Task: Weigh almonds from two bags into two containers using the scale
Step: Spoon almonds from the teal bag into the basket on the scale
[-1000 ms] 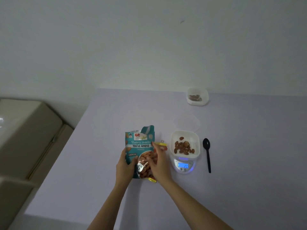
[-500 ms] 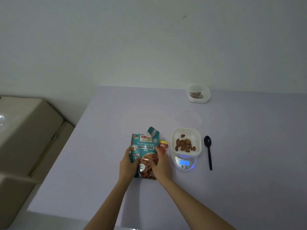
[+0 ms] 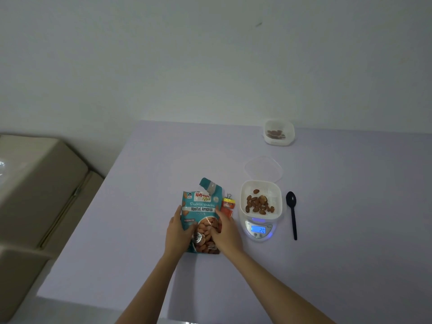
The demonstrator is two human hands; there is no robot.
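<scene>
A teal foil bag (image 3: 201,216) printed "Roasted Almonds", its torn top corner flapped up, stands on the pale lilac worktop (image 3: 350,253), gripped at its lower sides by the left hand (image 3: 178,231) and the right hand (image 3: 226,232). Just behind it to the right peeks a small orange bag (image 3: 228,205) closed with a binder clip. Beside them a square white plastic container (image 3: 260,200) of brown almonds (image 3: 258,204) sits on a white digital scale (image 3: 258,229) whose blue display reads 20, a black plastic spoon (image 3: 292,212) lying alongside.
</scene>
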